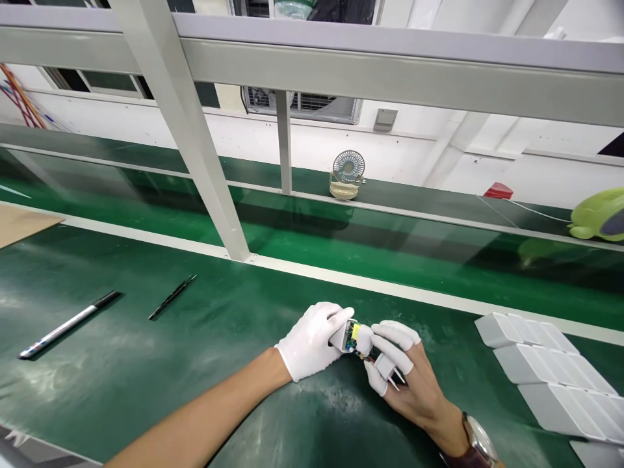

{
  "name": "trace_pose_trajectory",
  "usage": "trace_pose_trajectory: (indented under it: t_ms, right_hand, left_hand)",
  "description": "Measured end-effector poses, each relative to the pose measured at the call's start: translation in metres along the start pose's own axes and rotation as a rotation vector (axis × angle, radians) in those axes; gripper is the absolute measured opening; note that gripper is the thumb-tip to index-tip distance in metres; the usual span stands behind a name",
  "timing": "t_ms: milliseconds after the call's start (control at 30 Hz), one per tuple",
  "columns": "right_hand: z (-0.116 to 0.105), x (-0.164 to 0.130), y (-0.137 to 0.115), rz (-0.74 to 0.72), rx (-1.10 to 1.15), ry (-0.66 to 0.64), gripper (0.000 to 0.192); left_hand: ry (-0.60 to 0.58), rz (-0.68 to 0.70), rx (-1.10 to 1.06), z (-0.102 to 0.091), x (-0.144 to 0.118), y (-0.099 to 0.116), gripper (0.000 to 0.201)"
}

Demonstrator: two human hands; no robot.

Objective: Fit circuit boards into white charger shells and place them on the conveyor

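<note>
Your left hand (pixel 312 348), in a white glove, and your right hand (pixel 400 370), with white finger cots, meet at mid tabletop (pixel 146 364). Both sets of fingers are clamped on a small circuit board (pixel 355 338) with a yellow part, held just above the dull green mat. There's open room left of the hands up to a pen (pixel 68 324) and black tweezers (pixel 173 296). Smooth white plastic housings (pixel 546 367) lie in rows to the right, near the edge.

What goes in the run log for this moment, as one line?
left hand: gloved, grips small circuit assembly | right hand: finger cots, pinches same assembly | nearby: white housings, marker pen, tweezers
</note>
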State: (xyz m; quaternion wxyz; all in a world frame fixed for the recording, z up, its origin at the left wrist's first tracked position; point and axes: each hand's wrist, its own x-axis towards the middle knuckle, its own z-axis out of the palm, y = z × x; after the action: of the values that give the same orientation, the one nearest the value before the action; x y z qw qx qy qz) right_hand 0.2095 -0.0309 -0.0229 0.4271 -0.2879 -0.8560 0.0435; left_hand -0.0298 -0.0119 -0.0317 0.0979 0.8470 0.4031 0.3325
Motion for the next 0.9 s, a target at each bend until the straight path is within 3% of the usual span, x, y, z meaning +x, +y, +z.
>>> trace_pose_trajectory:
  t_ms: [900]
  right_hand:
    - [0.0034,-0.0047,0.0027,0.018,-0.022,-0.044,0.070]
  left_hand:
    - [-0.043,-0.009,0.019,-0.0005,0.0027,0.0009,0.062]
